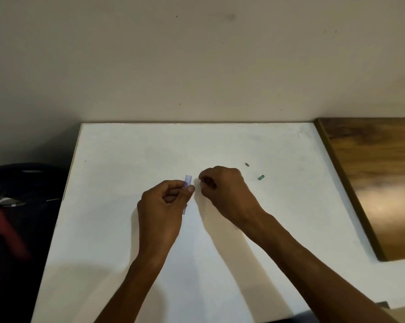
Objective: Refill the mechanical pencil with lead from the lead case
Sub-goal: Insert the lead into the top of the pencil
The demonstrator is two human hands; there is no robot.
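My left hand (163, 201) grips a slim, clear bluish lead case (187, 182), held upright above the white table (131, 229). Its top pokes out above my thumb, and its lower end shows below my fingers. Just to the right, my right hand (224, 187) is pinched shut near the case's top on something tiny and dark; I cannot tell what it is. A small green cap (261, 177) and a small grey piece (247, 164) lie on the table to the right of my right hand. The pencil body is not visible.
A wooden board (373, 183) lies along the table's right side. A dark bag (17, 217) with a red strap sits off the table's left edge. A plain wall stands behind the table.
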